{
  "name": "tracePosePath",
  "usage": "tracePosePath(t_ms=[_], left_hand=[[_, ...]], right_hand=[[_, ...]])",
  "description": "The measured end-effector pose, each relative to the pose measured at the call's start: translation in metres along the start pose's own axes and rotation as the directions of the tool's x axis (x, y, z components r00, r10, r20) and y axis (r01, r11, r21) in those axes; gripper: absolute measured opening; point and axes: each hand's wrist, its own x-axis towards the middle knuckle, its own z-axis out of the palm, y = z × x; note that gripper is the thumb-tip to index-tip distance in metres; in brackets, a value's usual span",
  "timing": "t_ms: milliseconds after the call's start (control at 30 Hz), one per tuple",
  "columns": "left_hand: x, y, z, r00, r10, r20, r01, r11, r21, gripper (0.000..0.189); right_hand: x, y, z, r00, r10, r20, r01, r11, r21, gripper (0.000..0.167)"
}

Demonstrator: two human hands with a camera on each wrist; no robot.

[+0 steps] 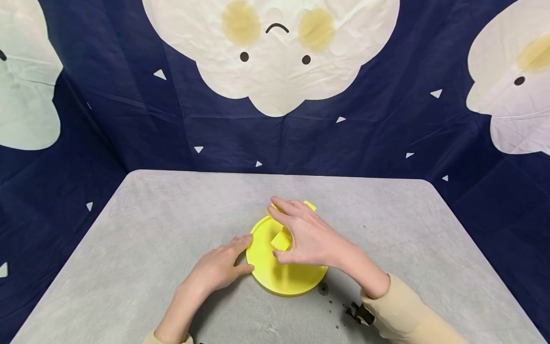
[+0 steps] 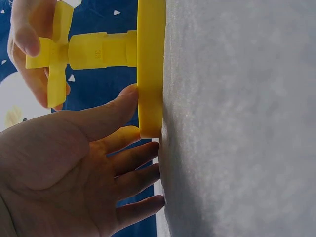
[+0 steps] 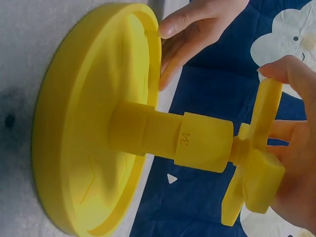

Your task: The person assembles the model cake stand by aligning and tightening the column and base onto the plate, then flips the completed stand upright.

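Yellow cross-shaped knob (image 2: 58,53) atop stem (image 3: 203,142): my right hand (image 1: 307,239) gripped it. Round yellow base (image 1: 266,260) on surface (image 1: 180,210): my left hand (image 1: 216,267), spread, touched rim (image 2: 150,69).

In the head view the right hand (image 1: 311,239) covers most of the yellow cross-shaped handle (image 1: 281,240), the stem under it and the far right part of the round yellow base (image 1: 268,277). The left wrist view cuts the base off, and the small mark on the stem (image 2: 101,50) is too faint there to read surely. The right wrist view crops the right hand at its edge. The right sleeve (image 1: 401,308) and left sleeve (image 1: 161,338) run out of the head view on the near side, as does the tabletop (image 1: 129,267). A dark patch (image 1: 360,314) beside the right sleeve cannot be identified.
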Motion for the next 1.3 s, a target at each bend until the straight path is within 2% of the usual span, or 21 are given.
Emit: tracePosePath(t_ms=[167, 300, 533, 700, 933, 1067, 1300], left_hand=[[0.000, 0.000, 0.001, 1.000, 0.005, -0.005, -0.005, 1.000, -0.001, 0.073], [0.000, 0.000, 0.001, 1.000, 0.007, -0.008, -0.007, 1.000, 0.000, 0.073], [0.000, 0.000, 0.001, 1.000, 0.005, -0.012, -0.005, 1.000, -0.001, 0.072], [0.000, 0.000, 0.001, 1.000, 0.000, -0.008, 0.000, 1.000, -0.004, 0.072], [0.000, 0.000, 0.000, 1.000, -0.011, 0.003, 0.011, 1.000, 0.001, 0.072], [0.000, 0.000, 0.000, 1.000, -0.014, 0.008, 0.014, 1.000, 0.004, 0.073], [0.000, -0.001, 0.000, 1.000, -0.014, 0.005, 0.014, 1.000, 0.003, 0.073]], right_hand=[[0.000, -0.001, 0.003, 0.999, -0.013, 0.038, 0.016, 0.998, -0.066, 0.086], [0.000, 0.000, 0.006, 0.999, -0.038, 0.024, 0.040, 0.995, -0.091, 0.087], [-0.006, 0.007, 0.007, 0.999, -0.031, -0.014, 0.030, 0.999, -0.033, 0.094], [-0.013, 0.017, 0.006, 0.996, 0.033, -0.080, -0.032, 0.999, 0.014, 0.091], [-0.027, 0.034, 0.006, 0.975, 0.166, -0.147, -0.148, 0.981, 0.130, 0.064], [-0.034, 0.039, 0.006, 0.963, 0.213, -0.164, -0.180, 0.964, 0.197, 0.053], [-0.044, 0.040, 0.004, 0.943, 0.277, -0.186, -0.220, 0.935, 0.277, 0.048]])
